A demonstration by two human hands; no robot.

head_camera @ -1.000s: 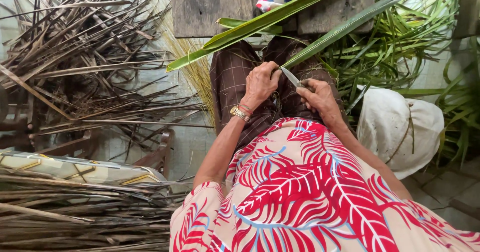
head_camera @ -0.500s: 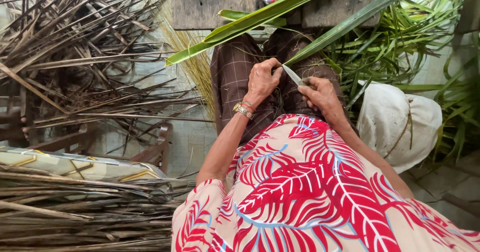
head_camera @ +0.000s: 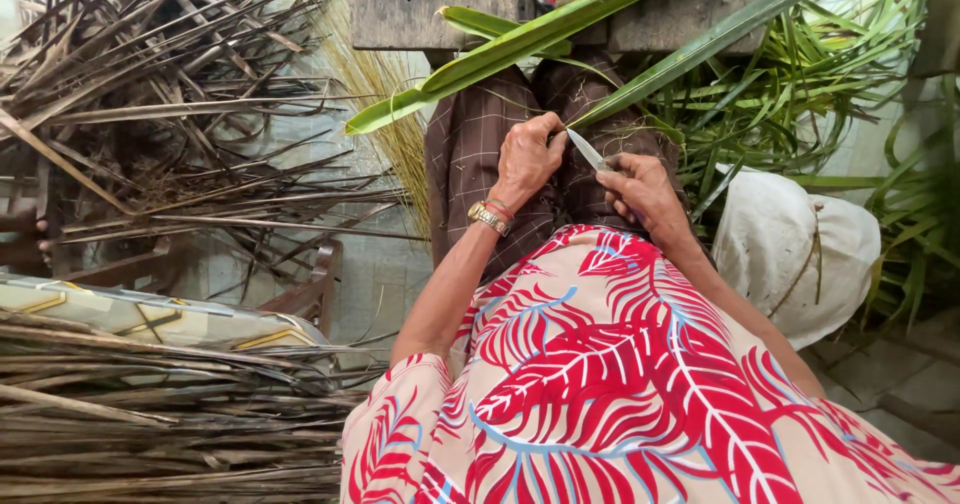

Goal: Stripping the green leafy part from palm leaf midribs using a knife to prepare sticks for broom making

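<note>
Your left hand (head_camera: 525, 159) pinches the base of the green palm leaf (head_camera: 690, 56) over your lap, fingers clamped to steady it. Just right of that leaf base, your right hand (head_camera: 645, 192) grips a small knife (head_camera: 586, 150), blade angled against the leaf.

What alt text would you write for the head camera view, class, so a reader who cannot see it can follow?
A seated person's left hand pinches the base of a long green leaf while the right hand holds a small knife against it, over the lap. Dry brown leaves are heaped to the left, fresh green leaves and a white sack to the right.
</note>
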